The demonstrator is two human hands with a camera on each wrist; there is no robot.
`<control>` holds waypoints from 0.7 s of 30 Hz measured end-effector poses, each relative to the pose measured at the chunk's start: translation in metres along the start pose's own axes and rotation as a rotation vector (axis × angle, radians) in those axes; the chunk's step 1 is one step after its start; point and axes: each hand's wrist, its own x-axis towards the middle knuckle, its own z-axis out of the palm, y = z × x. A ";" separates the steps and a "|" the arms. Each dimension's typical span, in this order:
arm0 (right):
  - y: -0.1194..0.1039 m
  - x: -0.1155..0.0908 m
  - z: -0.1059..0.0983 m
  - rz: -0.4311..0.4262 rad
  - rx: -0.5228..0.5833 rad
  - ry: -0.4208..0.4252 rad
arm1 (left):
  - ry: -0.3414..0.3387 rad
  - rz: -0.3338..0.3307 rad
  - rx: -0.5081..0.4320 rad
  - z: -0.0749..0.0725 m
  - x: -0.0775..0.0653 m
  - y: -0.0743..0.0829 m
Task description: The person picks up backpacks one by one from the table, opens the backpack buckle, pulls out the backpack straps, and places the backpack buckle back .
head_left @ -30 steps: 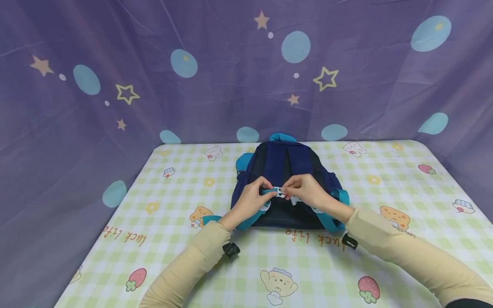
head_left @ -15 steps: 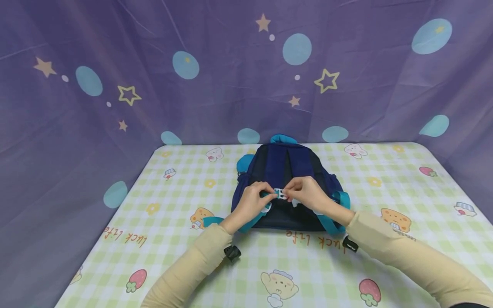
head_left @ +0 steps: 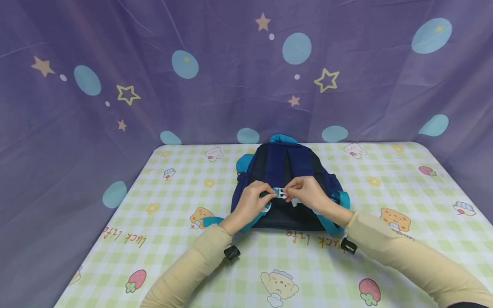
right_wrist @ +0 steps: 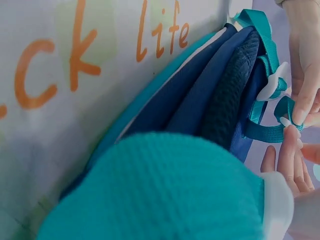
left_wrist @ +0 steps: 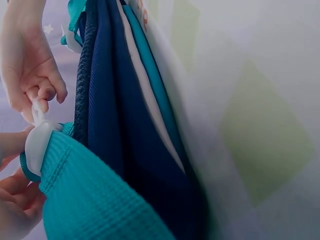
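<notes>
A navy backpack (head_left: 286, 164) lies with its strap side up. Over its middle, both hands work at a white side-release buckle (head_left: 280, 193) on a teal strap. My left hand (head_left: 250, 203) pinches the buckle's left half and its webbing between thumb and index finger. From the other side, the fingertips of my right hand (head_left: 308, 194) pinch the buckle's right half. Dark gaps show between the white prongs. In the right wrist view, the teal webbing (right_wrist: 265, 132) loops up to the left hand's fingers (right_wrist: 302, 107). Fingers hide much of the buckle there.
White strap adjusters (head_left: 266, 207) sit on the teal shoulder straps (head_left: 330, 223). A teal strap end (head_left: 212, 220) sticks out left of the bag. Under it all is a green checked tablecloth (head_left: 185, 273); a purple patterned curtain (head_left: 231, 98) hangs behind.
My left fingers have shifted slightly lower and closer onto the buckle's left half. The right hand keeps its pinch with little movement. The backpack stays in place.
</notes>
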 end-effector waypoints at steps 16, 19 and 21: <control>-0.001 0.000 0.003 0.143 0.175 -0.001 | 0.081 0.331 0.245 0.003 -0.002 -0.004; 0.000 0.000 0.003 0.149 0.199 0.000 | 0.102 0.382 0.317 0.004 -0.002 -0.005; 0.000 0.000 0.004 0.141 0.193 0.001 | 0.113 0.406 0.350 0.005 -0.002 -0.005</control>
